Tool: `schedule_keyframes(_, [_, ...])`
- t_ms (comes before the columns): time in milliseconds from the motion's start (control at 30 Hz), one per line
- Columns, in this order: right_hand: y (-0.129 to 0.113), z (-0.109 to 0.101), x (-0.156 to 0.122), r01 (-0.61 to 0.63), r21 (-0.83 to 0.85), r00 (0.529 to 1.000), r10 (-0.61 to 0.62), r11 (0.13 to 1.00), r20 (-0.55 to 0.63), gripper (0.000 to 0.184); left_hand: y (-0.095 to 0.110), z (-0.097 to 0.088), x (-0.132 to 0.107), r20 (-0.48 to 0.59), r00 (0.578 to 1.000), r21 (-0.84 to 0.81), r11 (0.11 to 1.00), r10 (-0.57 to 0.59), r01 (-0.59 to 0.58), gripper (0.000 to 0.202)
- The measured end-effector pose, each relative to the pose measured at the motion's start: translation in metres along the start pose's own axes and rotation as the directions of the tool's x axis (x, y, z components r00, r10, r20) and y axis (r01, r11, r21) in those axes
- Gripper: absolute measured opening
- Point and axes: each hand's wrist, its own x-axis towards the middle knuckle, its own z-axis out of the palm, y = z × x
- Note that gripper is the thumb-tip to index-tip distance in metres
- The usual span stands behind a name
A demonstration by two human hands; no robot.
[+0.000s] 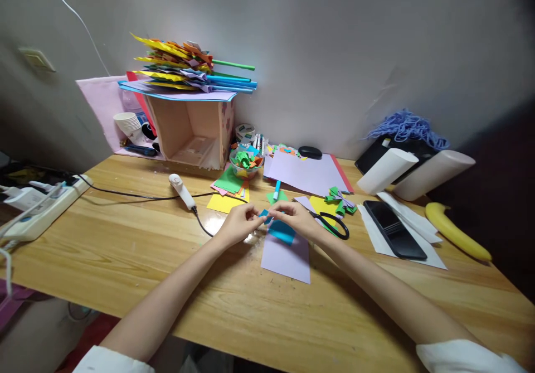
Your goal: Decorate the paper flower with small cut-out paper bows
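Observation:
A small piece of blue paper (264, 215) is pinched between the fingertips of my left hand (241, 221) and my right hand (293, 217). Both hands are close together above the middle of the table. Beneath them lies a larger blue paper piece (282, 232), on top of a lilac sheet (286, 258). Black-handled scissors (336, 225) rest just right of my right hand, their blades partly hidden by it. Beyond my fingers are a glue stick or marker (276, 190) with a blue-and-white body and a green paper piece (271, 197).
A white corded tool (182, 192) lies at left, its cable crossing the table. Behind are a bowl of paper scraps (246, 164) and a cardboard box (188, 130) carrying paper flowers (175, 63). A phone (395, 231), banana (455, 232) and paper rolls (388, 169) occupy the right.

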Motion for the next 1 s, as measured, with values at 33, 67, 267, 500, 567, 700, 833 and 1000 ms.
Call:
schedule_keyframes(33, [-0.001, 0.0, 0.001, -0.019, -0.01, 1.0, 0.019, 1.0, 0.001, 0.027, 0.0, 0.0, 0.0, -0.01, 1.0, 0.009, 1.0, -0.002, 0.003, 0.028])
schedule_keyframes(67, [-0.001, 0.0, 0.001, -0.04, -0.01, 0.999, 0.04, 0.999, -0.003, 0.029, 0.001, 0.0, 0.0, -0.015, 1.0, 0.01, 1.0, -0.004, 0.004, 0.029])
schedule_keyframes(267, [0.004, 0.0, 0.003, -0.102, 0.058, 0.993, 0.106, 0.993, -0.055, 0.031, -0.003, 0.001, 0.001, -0.044, 0.999, -0.103, 0.995, -0.003, -0.001, 0.025])
schedule_keyframes(500, [0.008, -0.005, 0.002, -0.162, 0.029, 0.981, 0.164, 0.986, -0.106, 0.026, -0.001, 0.0, 0.001, -0.05, 0.998, -0.158, 0.986, 0.036, -0.044, 0.034])
schedule_keyframes(567, [0.006, -0.006, 0.0, -0.174, 0.02, 0.981, 0.175, 0.985, -0.085, 0.026, 0.003, -0.001, 0.0, -0.058, 0.995, -0.109, 0.991, 0.075, -0.081, 0.033])
schedule_keyframes(700, [0.004, -0.004, 0.0, -0.146, -0.02, 0.988, 0.145, 0.989, -0.044, 0.027, 0.012, -0.003, -0.004, -0.03, 0.991, -0.053, 0.99, 0.132, -0.134, 0.027])
schedule_keyframes(833, [0.003, 0.0, 0.001, -0.118, -0.041, 0.993, 0.118, 0.992, -0.013, 0.028, 0.017, -0.003, -0.007, -0.028, 0.983, -0.038, 0.982, 0.184, -0.185, 0.015])
schedule_keyframes(1000, [-0.004, 0.0, 0.0, -0.076, -0.129, 0.996, 0.068, 0.989, -0.066, 0.024, 0.016, -0.003, -0.006, -0.061, 0.987, -0.112, 0.982, 0.147, -0.153, 0.017])
